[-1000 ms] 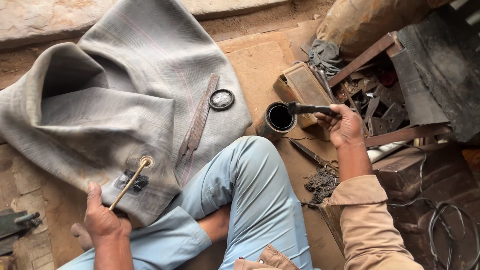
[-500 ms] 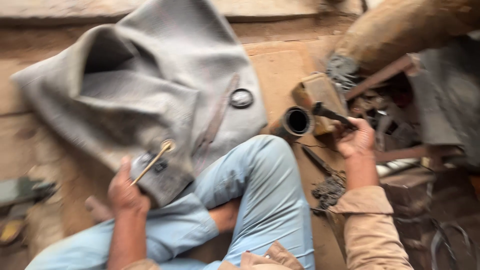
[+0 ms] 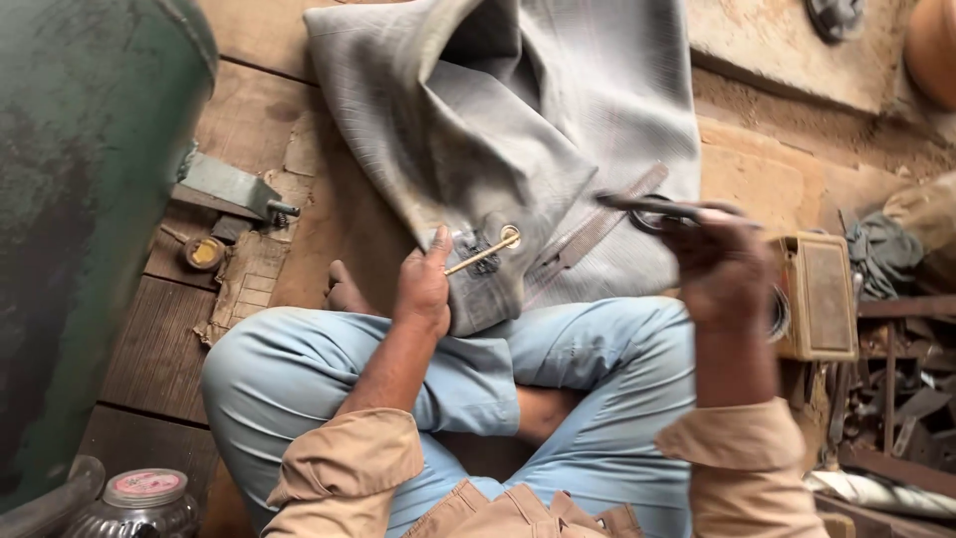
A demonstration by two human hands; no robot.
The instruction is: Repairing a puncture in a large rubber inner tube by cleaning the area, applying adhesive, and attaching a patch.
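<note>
My right hand [image 3: 725, 271], away at black pot a second ago, now back over grey cloth [image 3: 558, 130], fingers clamped on dark brush [image 3: 647, 207]. Left hand [image 3: 423, 289] pinches brass-tipped rod [image 3: 485, 253] on cloth corner; application looks imminent.

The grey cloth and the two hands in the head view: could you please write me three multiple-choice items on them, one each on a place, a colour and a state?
1. Where does the grey cloth lie?
A. on the wooden floor ahead of the crossed legs
B. inside the glass jar
C. on the green drum

2. What colour are the trousers?
A. black
B. light blue
C. red

3. What is the left hand doing?
A. resting empty
B. holding a thin brass-coloured rod
C. lifting the jar

Answers: 1 A, the cloth spreads over the boards; 2 B, both knees show pale blue; 3 B, the rod's tip meets a ring on the cloth, while the right hand grips a dark tool.
</note>
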